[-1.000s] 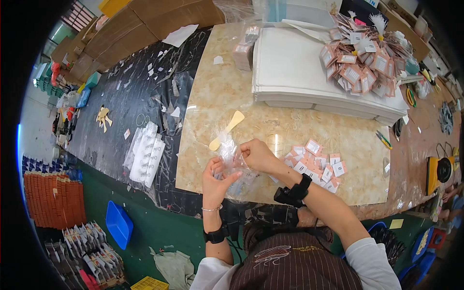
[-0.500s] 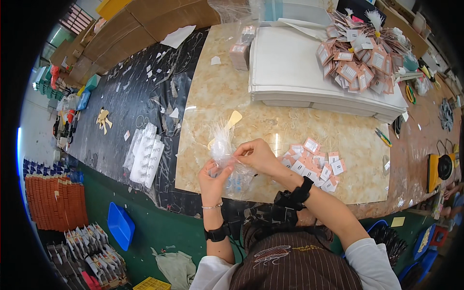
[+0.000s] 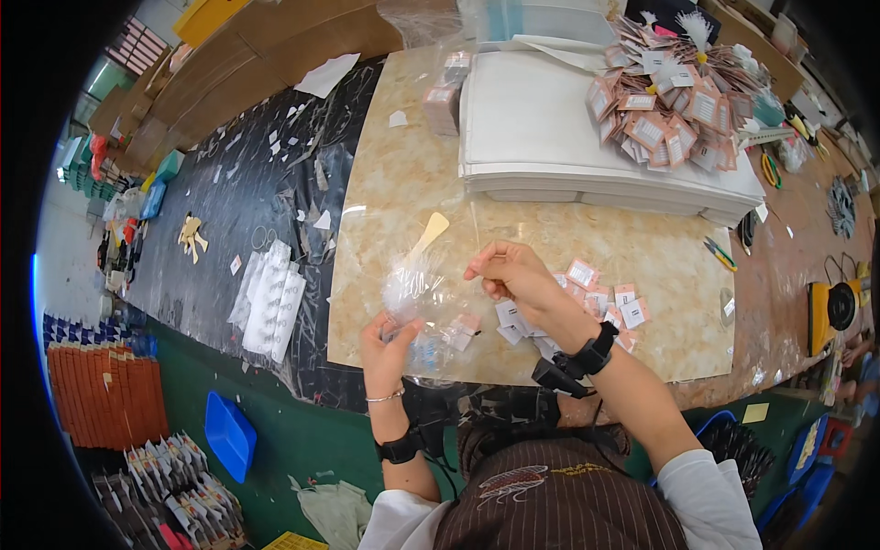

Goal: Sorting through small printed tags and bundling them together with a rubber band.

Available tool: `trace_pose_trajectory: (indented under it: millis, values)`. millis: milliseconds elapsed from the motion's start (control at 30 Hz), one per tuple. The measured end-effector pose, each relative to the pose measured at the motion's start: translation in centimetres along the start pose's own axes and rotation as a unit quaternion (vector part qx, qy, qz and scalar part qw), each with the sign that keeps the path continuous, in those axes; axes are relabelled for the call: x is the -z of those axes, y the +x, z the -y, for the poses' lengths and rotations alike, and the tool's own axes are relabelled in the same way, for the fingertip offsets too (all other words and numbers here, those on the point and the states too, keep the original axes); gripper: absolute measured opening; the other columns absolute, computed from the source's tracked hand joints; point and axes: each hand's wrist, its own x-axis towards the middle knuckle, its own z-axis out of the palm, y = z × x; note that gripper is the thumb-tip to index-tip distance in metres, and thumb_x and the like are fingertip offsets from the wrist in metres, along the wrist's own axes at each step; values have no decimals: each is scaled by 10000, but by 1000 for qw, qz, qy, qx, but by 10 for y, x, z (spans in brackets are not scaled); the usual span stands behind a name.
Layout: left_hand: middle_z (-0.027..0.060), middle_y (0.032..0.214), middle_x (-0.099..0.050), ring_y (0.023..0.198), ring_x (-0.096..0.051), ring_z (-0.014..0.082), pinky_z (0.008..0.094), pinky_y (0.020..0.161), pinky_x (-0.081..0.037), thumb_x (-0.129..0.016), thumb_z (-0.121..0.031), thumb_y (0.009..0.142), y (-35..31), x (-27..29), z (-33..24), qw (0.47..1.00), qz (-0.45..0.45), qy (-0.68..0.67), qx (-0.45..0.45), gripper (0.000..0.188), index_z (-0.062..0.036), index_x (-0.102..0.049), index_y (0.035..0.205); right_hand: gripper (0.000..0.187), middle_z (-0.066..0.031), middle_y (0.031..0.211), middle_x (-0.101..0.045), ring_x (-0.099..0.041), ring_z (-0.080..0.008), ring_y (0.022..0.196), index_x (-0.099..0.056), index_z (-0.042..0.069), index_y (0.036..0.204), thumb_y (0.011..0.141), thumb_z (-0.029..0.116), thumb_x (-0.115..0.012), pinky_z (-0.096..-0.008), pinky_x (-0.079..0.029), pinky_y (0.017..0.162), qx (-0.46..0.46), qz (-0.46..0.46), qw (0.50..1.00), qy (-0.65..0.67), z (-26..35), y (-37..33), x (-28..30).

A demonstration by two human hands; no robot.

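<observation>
My left hand [image 3: 387, 346] is closed at the lower end of a bundle of clear plastic tag strings [image 3: 408, 291], which fans out above the thumb. To its right my right hand [image 3: 513, 275] is raised, thumb and fingers pinched together; whatever is between them is too fine to make out. A pink-and-white tag [image 3: 464, 330] shows among clear plastic beside the left hand. Beyond the right hand and partly behind its wrist lies a loose spread of pink-and-white hang tags [image 3: 631, 312]. A pale yellow flat strip [image 3: 431, 231] lies just past the bundle.
A tall stack of white sheets [image 3: 541, 119] stands at the back, bearing a large heap of strung tags [image 3: 674, 110]. Clear packing sleeves [image 3: 275, 307] lie on the black surface at left. Yellow-handled snips [image 3: 721, 254] and a yellow-and-black device [image 3: 832, 312] are at right.
My right hand has drawn away from the bundle, up and to the right. My left hand stays at the bundle. The tag beside the left hand now shows more plainly.
</observation>
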Motion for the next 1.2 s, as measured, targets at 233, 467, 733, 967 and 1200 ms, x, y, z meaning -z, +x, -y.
trace_pose_trajectory:
  millis: [233,467,733,967,1200]
  values:
    - [20,782,-617,730,-547,102,244,649,-431,-716,16,730,24,38,12,994,-29,92,-54,160,21,-637,869,62,-79,824,-671,-508,-50,550,-569,53,856,866,58,-630,-185,-393,480,90,-93,986,-101,71,-63,79]
    - [19,798,-562,741,-515,108,247,645,-434,-781,-31,684,71,98,46,949,48,308,-53,279,40,-609,891,100,-70,705,-678,-494,-62,467,-593,27,776,821,69,-672,-215,-387,422,88,-278,930,-223,79,-186,196]
    - [92,925,-642,726,-570,136,245,552,-435,-683,-221,861,64,101,26,919,-132,365,-75,365,49,-613,1096,123,-103,668,-680,-615,-144,547,-712,-14,762,744,107,-703,-282,-473,516,6,-449,823,-349,4,-239,269]
    - [92,937,-628,789,-581,164,259,656,-462,-629,-208,897,16,5,-19,993,-47,96,-40,396,26,-549,1206,151,-117,697,-686,-641,-195,594,-738,24,821,731,144,-724,-318,-496,595,45,-523,742,-417,7,-243,251]
    - [202,1204,-565,1109,-571,296,403,959,-483,-610,-94,890,-8,-87,-2,947,255,-173,95,457,61,-448,1288,134,-67,669,-650,-590,-89,540,-692,-30,943,834,41,-656,-230,-455,484,165,-470,849,-174,13,-250,244]
